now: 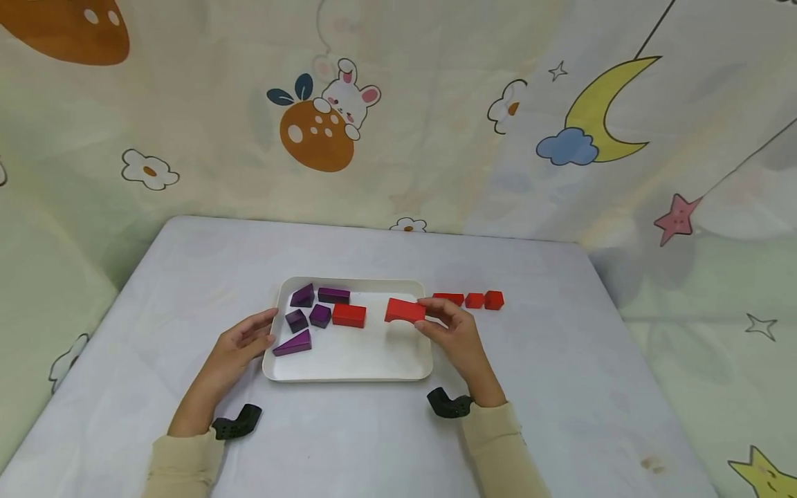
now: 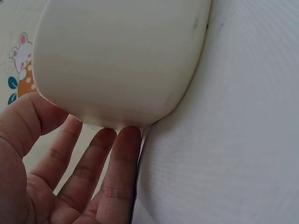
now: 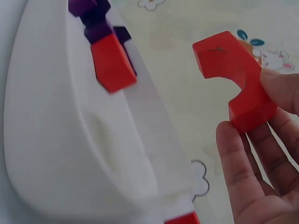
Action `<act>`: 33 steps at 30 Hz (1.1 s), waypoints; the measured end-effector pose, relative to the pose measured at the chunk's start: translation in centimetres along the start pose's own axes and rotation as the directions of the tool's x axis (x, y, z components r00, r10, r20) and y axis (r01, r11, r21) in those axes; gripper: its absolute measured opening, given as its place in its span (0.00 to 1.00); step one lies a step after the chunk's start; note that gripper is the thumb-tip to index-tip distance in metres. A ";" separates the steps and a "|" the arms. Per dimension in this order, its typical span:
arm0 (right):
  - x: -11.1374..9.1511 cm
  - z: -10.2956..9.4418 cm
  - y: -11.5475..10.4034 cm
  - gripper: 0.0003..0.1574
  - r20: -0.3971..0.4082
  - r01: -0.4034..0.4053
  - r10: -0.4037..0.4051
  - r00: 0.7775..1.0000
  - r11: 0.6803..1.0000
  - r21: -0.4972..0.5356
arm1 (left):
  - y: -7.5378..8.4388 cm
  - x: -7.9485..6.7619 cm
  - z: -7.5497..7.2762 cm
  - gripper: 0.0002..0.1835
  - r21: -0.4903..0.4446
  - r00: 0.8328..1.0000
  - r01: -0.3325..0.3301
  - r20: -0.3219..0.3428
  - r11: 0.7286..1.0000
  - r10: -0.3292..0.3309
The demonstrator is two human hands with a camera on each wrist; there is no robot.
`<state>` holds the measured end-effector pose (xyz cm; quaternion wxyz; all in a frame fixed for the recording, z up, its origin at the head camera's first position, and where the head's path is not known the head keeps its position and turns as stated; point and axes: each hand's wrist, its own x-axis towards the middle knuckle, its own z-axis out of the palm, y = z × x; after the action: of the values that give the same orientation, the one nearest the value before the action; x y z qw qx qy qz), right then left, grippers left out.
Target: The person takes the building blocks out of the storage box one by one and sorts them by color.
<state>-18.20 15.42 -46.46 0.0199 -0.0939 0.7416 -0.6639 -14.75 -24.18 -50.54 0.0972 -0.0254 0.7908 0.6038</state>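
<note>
Against the left end of the white tray (image 1: 373,356), the left hand (image 1: 236,346) rests loose fingers; inside lie purple blocks (image 1: 320,316), then a red block (image 1: 349,316); above, the right hand (image 1: 457,339) pinches an arched block (image 1: 403,310) by one end, so weak hold could drop it

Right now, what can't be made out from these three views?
- Head: the right end of the held red arch, behind the right hand.
- Head: the lower side of the flat red block, behind that hand.
- Left wrist: the contents of the tray, behind its outer wall.
- Right wrist: the rest of a red block, cut off by the bottom edge.
</note>
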 end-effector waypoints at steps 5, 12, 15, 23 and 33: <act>0.0 -2.8 0.3 0.25 -0.014 0.037 -0.038 0.999 0.998 -0.043 | -0.1 0.0 -0.1 0.33 0.009 1.000 0.006 0.000 1.000 -0.006; 0.6 -6.9 0.5 0.24 -0.056 0.087 -0.096 0.994 0.984 -0.153 | -0.2 -0.5 -0.5 0.34 0.000 1.000 -0.008 -0.007 1.000 0.008; 0.8 -8.4 0.4 0.24 -0.056 0.086 -0.097 0.994 0.982 -0.170 | -0.3 -0.7 -0.7 0.34 -0.011 1.000 -0.025 -0.012 1.000 0.025; 1.5 -12.4 1.2 0.24 -0.068 0.055 -0.072 0.995 0.975 -0.217 | -0.5 -0.6 -0.7 0.34 -0.031 0.998 -0.059 -0.010 0.998 0.059; 1.9 -17.8 1.1 0.26 -0.151 -0.033 -0.016 0.988 0.947 -0.321 | -0.4 -0.1 0.0 0.34 -0.015 1.000 -0.029 0.005 0.999 0.029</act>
<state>-22.96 32.72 -45.24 -0.0493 -0.0420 0.8399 -0.5389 -14.59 -24.31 -50.86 0.0903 -0.0132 0.7863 0.6111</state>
